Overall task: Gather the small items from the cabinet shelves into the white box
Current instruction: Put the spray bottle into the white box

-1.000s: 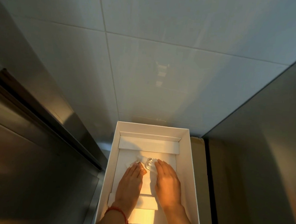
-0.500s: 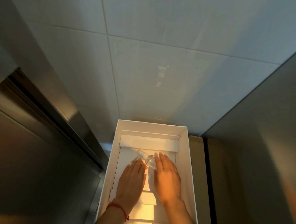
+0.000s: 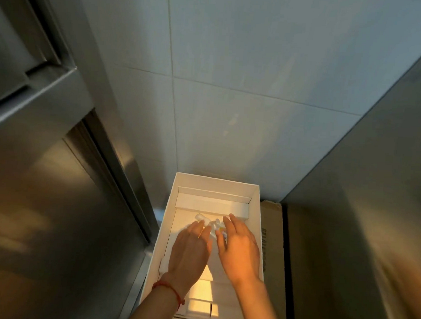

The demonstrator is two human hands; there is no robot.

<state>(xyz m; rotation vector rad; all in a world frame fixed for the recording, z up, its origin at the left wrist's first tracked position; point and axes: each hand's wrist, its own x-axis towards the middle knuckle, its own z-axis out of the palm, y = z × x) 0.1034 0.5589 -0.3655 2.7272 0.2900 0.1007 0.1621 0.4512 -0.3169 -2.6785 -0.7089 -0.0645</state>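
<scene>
Both hands lay palm-down inside the white box, fingers spread and loose. The left hand and right hand met over small clear items near the box's far end; whether either gripped anything could not be told, as the fingers hid most of them. A red cord circled the left wrist. The box's near edge was cut off by the frame.

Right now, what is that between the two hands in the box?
Small clear plastic items, lying between the left hand and right hand in the white box, head view.
</scene>
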